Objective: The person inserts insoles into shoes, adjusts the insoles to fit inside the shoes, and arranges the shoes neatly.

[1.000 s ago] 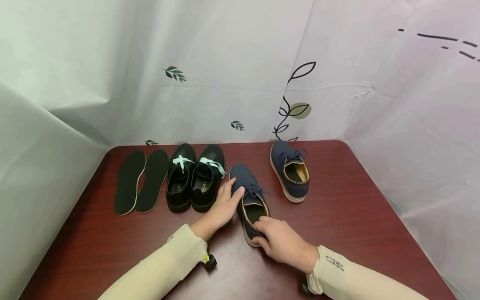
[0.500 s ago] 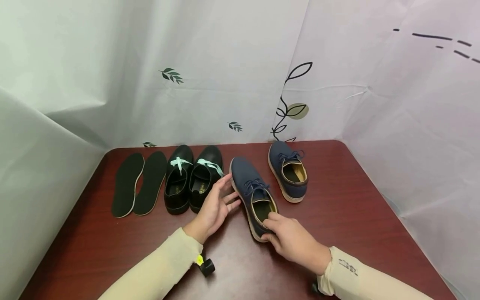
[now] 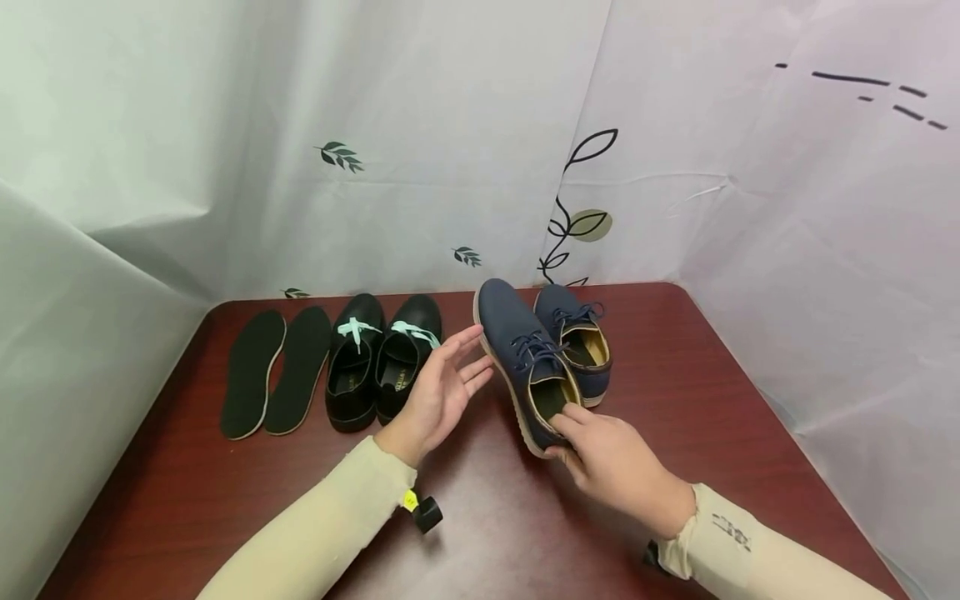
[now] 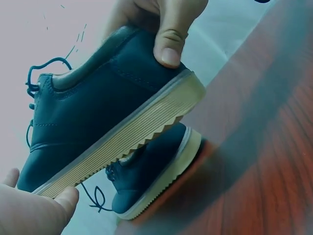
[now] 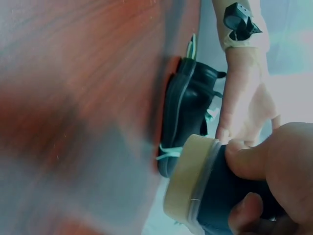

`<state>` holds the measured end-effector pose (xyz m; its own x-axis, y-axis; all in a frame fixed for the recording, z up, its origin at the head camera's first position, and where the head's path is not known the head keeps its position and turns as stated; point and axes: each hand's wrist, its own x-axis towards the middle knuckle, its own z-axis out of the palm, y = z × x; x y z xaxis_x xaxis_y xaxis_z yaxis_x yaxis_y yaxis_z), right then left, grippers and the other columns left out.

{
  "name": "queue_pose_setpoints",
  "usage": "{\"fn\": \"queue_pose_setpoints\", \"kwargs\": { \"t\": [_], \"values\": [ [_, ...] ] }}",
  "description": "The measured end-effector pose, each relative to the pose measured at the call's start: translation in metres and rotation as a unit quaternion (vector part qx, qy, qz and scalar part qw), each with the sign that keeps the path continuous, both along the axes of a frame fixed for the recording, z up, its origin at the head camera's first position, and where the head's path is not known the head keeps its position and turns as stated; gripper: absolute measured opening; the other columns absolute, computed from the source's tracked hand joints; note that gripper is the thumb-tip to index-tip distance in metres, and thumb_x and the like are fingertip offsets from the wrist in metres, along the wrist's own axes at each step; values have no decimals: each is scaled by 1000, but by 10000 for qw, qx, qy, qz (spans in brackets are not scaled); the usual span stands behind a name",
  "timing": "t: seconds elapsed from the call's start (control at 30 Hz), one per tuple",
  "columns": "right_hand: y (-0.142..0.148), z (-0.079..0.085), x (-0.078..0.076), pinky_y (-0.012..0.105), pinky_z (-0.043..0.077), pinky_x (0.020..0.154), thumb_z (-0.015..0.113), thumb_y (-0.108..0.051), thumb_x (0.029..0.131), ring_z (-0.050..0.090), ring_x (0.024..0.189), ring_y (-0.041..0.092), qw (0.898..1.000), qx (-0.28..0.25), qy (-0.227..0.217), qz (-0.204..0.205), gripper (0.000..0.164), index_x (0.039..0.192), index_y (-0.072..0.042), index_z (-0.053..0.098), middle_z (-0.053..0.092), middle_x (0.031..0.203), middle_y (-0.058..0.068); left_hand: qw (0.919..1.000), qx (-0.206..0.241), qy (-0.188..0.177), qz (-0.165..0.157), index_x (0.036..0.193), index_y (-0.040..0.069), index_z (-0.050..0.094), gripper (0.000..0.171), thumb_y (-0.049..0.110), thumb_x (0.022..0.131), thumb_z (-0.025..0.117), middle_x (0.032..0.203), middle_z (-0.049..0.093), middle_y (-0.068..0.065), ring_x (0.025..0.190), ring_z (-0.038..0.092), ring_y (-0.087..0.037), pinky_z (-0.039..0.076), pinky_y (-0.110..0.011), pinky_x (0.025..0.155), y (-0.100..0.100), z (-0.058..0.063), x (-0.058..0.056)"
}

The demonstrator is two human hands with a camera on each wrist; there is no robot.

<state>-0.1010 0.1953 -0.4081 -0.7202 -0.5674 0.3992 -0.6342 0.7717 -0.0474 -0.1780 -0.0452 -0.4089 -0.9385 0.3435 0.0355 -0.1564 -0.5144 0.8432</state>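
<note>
My right hand (image 3: 618, 462) grips a navy lace-up shoe (image 3: 506, 325) by its heel, with fingers inside the collar and the thumb outside on the back. The shoe is raised off the table, as the left wrist view shows its ridged cream sole (image 4: 122, 142) clear above the second shoe. My left hand (image 3: 442, 387) has its fingers spread and straight, fingertips right at the sole's edge near the toe. Behind the held shoe, the other navy shoe (image 3: 596, 383) stands on the table, partly hidden by it.
A pair of black shoes (image 3: 352, 408) with mint laces stands left of my left hand. Two dark insoles (image 3: 251, 375) lie flat further left on the red-brown table (image 3: 480, 533). A white patterned curtain (image 3: 420, 125) hangs behind and around the table.
My right hand has lifted the navy shoe from the table and carried it right and away, toward its mate. My left hand has turned from over the shoe to palm-up beside it.
</note>
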Motion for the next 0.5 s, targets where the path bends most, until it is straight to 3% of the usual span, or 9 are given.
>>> {"fn": "queue_pose_setpoints", "kwargs": {
  "t": [0.27,0.5],
  "values": [
    [11,11,1,26,44,52,78,-22,80,39,57,7,9993,75,-47,-357,23,83,-19,56,45,74,-9,9999,62,75,-73,153,2,33,56,29,104,32,166,20,-18,147,30,-47,16,-58,129,13,7,-6],
    [18,18,-1,24,43,51,75,-19,75,40,56,6,9980,-446,147,-421,23,77,-19,52,45,75,-9,9993,137,323,-150,149,-1,36,54,25,102,32,160,28,-16,144,35,-46,16,-59,128,24,16,-13]
  ]
}}
